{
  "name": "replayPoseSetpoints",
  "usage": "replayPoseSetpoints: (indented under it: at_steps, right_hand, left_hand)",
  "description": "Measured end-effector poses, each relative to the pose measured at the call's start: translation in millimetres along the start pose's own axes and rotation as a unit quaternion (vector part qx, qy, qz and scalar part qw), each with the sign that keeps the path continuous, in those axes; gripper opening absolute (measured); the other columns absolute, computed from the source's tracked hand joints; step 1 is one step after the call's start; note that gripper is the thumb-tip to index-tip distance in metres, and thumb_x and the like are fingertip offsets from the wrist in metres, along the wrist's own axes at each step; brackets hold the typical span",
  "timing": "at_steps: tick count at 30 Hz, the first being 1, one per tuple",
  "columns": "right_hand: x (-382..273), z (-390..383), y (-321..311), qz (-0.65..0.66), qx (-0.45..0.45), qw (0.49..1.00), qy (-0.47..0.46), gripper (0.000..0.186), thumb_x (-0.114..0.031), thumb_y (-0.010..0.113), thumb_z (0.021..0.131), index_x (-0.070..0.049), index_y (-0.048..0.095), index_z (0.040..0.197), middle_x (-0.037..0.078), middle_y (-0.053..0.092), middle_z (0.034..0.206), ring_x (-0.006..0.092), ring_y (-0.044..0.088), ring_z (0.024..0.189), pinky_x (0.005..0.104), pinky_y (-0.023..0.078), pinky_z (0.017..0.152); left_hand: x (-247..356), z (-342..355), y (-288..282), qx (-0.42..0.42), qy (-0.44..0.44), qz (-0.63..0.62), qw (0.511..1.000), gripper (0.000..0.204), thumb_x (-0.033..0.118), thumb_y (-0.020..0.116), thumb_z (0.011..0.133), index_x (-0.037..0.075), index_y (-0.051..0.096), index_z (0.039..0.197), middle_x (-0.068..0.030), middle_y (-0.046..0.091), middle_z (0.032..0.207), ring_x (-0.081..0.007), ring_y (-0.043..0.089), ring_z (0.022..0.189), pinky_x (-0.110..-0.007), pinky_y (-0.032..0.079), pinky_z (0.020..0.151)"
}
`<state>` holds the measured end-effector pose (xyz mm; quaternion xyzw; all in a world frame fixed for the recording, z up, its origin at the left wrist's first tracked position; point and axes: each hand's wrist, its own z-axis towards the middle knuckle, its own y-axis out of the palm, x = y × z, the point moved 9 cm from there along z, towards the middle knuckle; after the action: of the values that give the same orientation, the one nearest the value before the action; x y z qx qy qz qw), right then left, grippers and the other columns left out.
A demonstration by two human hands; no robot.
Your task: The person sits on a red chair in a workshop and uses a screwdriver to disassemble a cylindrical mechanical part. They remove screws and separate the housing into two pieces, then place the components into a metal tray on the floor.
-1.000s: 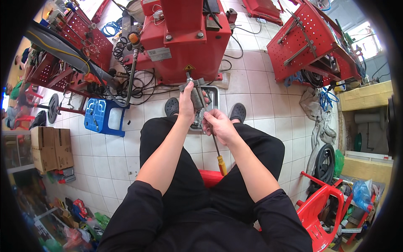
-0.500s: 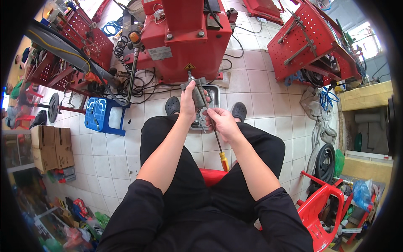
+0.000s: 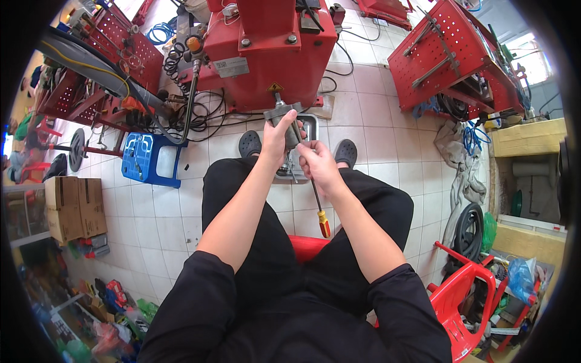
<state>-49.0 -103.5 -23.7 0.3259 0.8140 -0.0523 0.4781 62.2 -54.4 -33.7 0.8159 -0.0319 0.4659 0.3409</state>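
Observation:
A grey metal cylindrical motor with an eared flange and a thin ridged shaft is held up between my knees. My left hand is closed around its body, thumb along the top. At its near end, the fingers of my right hand pinch together; whatever small part they touch there is hidden. That same hand also keeps a long screwdriver by its metal shank, the yellow and red handle hanging toward me. Below my hands a grey metal tray with small metal parts lies on the floor, partly covered.
Ahead stands a red machine, with black cables on the floor beside it. A blue plastic stool is at the left, near cardboard boxes. Red perforated tool carts flank the machine. A red chair stands at lower right.
The motor has turned slightly, its flange now showing broader. The screwdriver handle has swung up a little, away from me, and rolled to show red. My right fingers have curled more at the motor's end.

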Motion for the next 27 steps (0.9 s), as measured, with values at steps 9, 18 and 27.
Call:
replayPoseSetpoints:
  at_steps: [9,18,27]
  right_hand:
    - [8,3,3,-0.002,-0.101,0.995,0.017,0.023,-0.024,0.051,0.094,-0.003,0.059,0.091,0.0,0.055,0.076,0.009,0.055,0.067,0.0226,0.044,0.056]
    - [-4,-2,1,-0.043,-0.055,0.997,-0.027,0.021,-0.021,0.06,0.089,-0.003,0.05,0.09,0.003,0.057,0.07,0.0096,0.055,0.055,0.0213,0.044,0.05]
    - [6,6,-4,0.05,-0.039,0.997,-0.032,0.021,-0.023,0.055,0.092,-0.002,0.054,0.09,0.0,0.052,0.068,0.0057,0.045,0.055,0.0204,0.035,0.047]
  left_hand:
    - [0,-1,-3,0.004,-0.014,-0.009,1.0,0.038,0.036,0.066,0.08,0.007,0.051,0.099,-0.0082,0.059,0.082,-0.0193,0.061,0.066,-0.034,0.053,0.056]
    - [0,-6,5,-0.012,-0.036,-0.088,0.995,0.043,0.046,0.053,0.083,0.006,0.053,0.098,-0.0091,0.061,0.078,-0.0206,0.062,0.061,-0.033,0.052,0.054]
    - [-4,0,-2,-0.015,-0.025,-0.047,0.999,0.046,0.049,0.052,0.082,0.007,0.054,0.102,-0.0086,0.06,0.081,-0.0207,0.062,0.068,-0.035,0.052,0.06]
